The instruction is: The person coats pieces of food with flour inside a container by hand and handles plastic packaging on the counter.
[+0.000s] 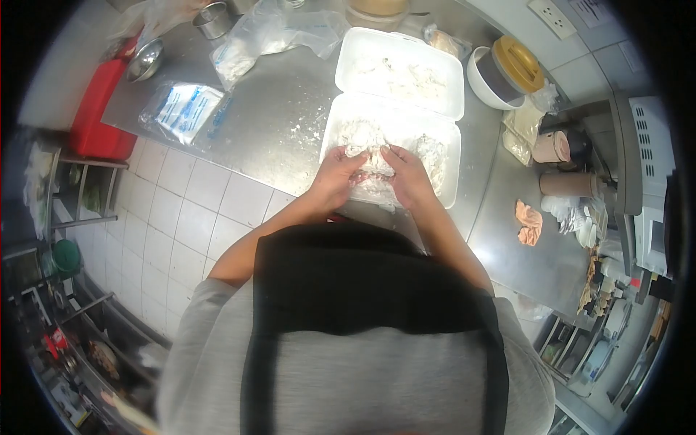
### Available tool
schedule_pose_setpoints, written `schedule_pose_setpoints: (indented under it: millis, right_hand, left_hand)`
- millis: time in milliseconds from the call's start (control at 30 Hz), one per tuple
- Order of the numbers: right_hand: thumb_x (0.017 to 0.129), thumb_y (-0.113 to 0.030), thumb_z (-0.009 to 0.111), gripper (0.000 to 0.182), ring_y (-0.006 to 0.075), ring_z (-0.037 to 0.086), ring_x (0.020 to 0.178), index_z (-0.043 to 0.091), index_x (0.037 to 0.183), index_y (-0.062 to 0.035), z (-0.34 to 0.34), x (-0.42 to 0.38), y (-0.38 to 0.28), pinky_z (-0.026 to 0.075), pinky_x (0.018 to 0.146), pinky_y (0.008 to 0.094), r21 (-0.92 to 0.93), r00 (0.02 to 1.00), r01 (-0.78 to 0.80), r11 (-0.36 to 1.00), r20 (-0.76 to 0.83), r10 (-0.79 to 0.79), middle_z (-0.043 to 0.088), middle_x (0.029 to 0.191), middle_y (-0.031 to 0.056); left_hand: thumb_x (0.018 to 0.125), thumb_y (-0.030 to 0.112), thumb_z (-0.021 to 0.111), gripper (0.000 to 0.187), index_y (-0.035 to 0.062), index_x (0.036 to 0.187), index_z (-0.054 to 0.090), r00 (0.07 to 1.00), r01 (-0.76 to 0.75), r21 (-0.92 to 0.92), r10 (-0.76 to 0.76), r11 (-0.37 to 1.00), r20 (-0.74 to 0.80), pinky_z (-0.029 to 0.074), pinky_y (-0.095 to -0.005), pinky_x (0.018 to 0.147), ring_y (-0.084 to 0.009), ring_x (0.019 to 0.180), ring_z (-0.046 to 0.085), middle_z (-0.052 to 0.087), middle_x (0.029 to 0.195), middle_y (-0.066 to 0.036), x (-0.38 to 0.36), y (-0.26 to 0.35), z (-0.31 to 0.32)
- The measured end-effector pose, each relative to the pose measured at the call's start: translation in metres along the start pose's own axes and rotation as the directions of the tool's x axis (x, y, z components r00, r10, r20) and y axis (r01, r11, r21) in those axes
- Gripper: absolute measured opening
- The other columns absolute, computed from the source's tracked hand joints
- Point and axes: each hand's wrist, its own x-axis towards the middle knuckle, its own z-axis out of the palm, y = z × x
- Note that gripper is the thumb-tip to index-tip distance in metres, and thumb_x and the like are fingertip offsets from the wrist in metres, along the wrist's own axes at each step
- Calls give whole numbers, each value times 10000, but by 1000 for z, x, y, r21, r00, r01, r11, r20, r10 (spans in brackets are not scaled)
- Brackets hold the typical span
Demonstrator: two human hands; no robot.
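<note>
Both of my hands are over the near half of an open white foam container (454, 187). My left hand (335, 177) and my right hand (409, 177) pinch a white, flour-coated piece of raw meat (377, 161) between thumbs and fingers. Pinkish flesh shows just below the thumbs. More floured pieces (433, 156) lie on the right side of the same half, and loose white flour (360, 132) is heaped beyond my hands. The container's lid (400, 45) lies folded back, dusted inside with flour. My lower fingers are partly hidden.
Flour is scattered on the steel table (279, 109) left of the container. A blue-and-white plastic packet (187, 109), an open bag of white powder (239, 61) and a metal bowl (145, 60) stand there. To the right are a white bowl (478, 83) with a yellow-lidded tub and an orange cloth (528, 222).
</note>
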Motion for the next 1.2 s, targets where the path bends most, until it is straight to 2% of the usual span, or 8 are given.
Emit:
schedule_pose_setpoints:
  millis: [100, 267, 367, 500, 667, 1000, 1100, 1200]
  right_hand:
    - [866, -189, 624, 446, 154, 561, 937, 478, 1204, 61, 8, -6, 0, 482, 743, 287, -112, 998, 51, 992, -43, -56, 583, 1064, 108]
    - [871, -189, 614, 465, 160, 561, 940, 460, 1224, 70, 1, -2, 2, 486, 751, 288, 0, 1000, 10, 1000, -5, -10, 575, 1094, 115]
    - [872, -183, 612, 481, 159, 562, 942, 443, 1241, 74, 5, -5, 7, 484, 759, 292, -89, 997, 60, 994, -39, -64, 571, 1109, 113]
    - [867, -165, 616, 494, 164, 560, 958, 425, 1265, 58, 0, -5, 4, 482, 772, 301, 3, 1000, 27, 1000, -1, -27, 562, 1124, 121]
    - [875, -159, 603, 448, 171, 552, 968, 439, 1240, 43, 1, -5, 8, 484, 766, 318, -135, 996, 78, 988, -21, -82, 547, 1120, 128]
    - [852, -224, 636, 453, 172, 547, 938, 466, 1176, 41, 3, -1, 0, 479, 700, 316, -166, 996, -73, 983, -71, 62, 545, 1091, 119]
    - [838, -239, 654, 476, 174, 544, 932, 468, 1177, 39, 9, 3, 4, 467, 708, 314, -321, 984, -53, 946, -179, -5, 544, 1102, 121]
    - [831, -245, 663, 499, 185, 536, 949, 457, 1188, 36, 7, 3, 3, 459, 724, 320, -156, 996, -20, 988, -92, 6, 543, 1111, 120]
  left_hand:
    - [869, 136, 611, 327, 58, 1138, 443, 1000, 7, -26, -7, 1000, 4, 441, -328, 841, -152, 954, 555, 572, 1065, -56, -2, 3, 2]
    - [849, 110, 629, 389, 45, 1167, 414, 999, 31, -52, -31, 998, -11, 448, -336, 848, -167, 970, 554, 561, 1085, -69, 0, 3, -1]
    - [818, 76, 659, 456, 32, 1185, 392, 992, -121, 164, 123, 979, 0, 452, -324, 832, -171, 964, 557, 557, 1084, -86, 3, -8, -2]
    - [799, 50, 672, 495, 23, 1197, 379, 995, -96, 78, 96, 992, 1, 457, -309, 802, -179, 959, 560, 554, 1084, -101, 5, -9, -5]
    - [814, 51, 648, 531, -22, 1224, 318, 1000, -14, -47, 13, 999, -20, 467, -309, 745, -183, 929, 563, 533, 1079, -131, -4, 6, 7]
    - [833, 50, 614, 352, 56, 1119, 409, 994, -13, 20, 15, 1000, -110, 453, -338, 780, -187, 947, 540, 549, 1053, -95, -9, 2, 5]
    - [808, 32, 636, 369, 53, 1099, 409, 991, -65, 51, 71, 997, -114, 453, -333, 775, -186, 937, 542, 547, 1015, -90, -12, 1, 8]
    - [780, 25, 665, 403, 42, 1088, 406, 989, -89, 80, 97, 993, -110, 459, -312, 757, -176, 896, 551, 545, 977, -94, -11, 1, 7]
